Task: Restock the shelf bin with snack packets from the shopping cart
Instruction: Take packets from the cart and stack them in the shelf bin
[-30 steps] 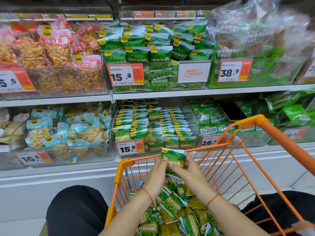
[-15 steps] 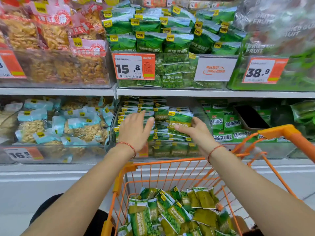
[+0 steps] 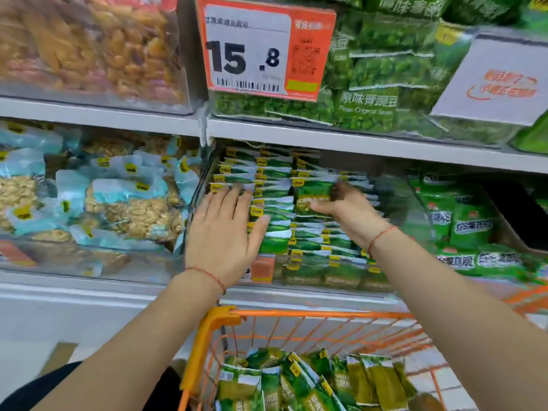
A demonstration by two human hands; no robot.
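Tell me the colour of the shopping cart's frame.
Orange; the cart frame shows best in the head view, the only view.

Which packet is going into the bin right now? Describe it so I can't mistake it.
Find the clear shelf bin above the orange cart, under the 15.8 tag. The green packet held upright in the right hand is raised above the flat rows.
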